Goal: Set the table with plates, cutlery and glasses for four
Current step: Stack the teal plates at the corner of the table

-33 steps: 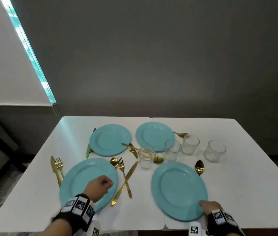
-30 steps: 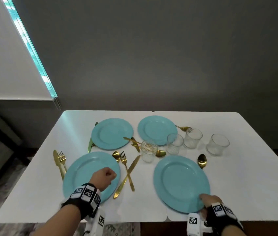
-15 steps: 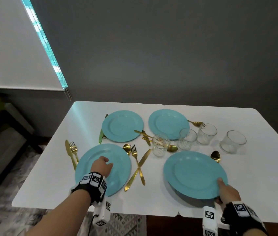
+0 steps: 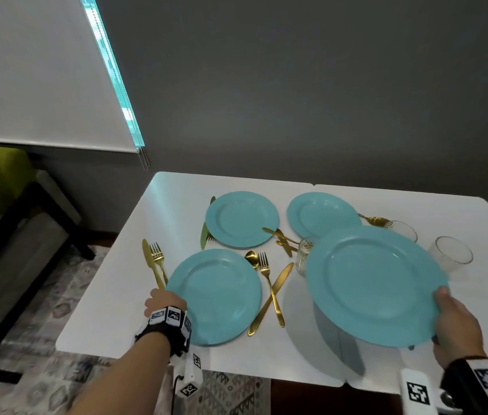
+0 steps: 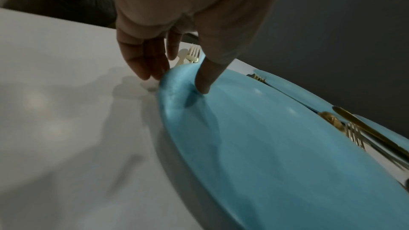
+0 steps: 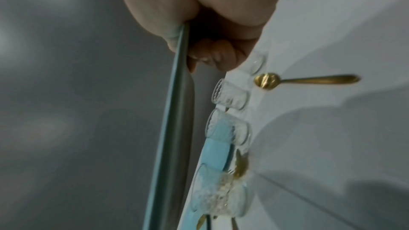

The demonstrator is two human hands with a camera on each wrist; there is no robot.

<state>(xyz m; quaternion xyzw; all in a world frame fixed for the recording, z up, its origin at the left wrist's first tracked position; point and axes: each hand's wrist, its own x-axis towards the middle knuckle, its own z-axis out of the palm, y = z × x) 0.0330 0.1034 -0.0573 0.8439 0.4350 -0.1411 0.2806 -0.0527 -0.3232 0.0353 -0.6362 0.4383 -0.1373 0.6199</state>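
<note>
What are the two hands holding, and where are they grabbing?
The right hand grips the raised blue plate by its near right rim. The left hand pinches the near-left plate at its left rim, thumb on top.

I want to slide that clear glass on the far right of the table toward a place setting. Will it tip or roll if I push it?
The glass looks short and wide, standing upright on the smooth white table, so a low push would probably slide it rather than tip it. It seems empty, so likely light. Being clear glass, it is probably fragile and slippery.
</note>
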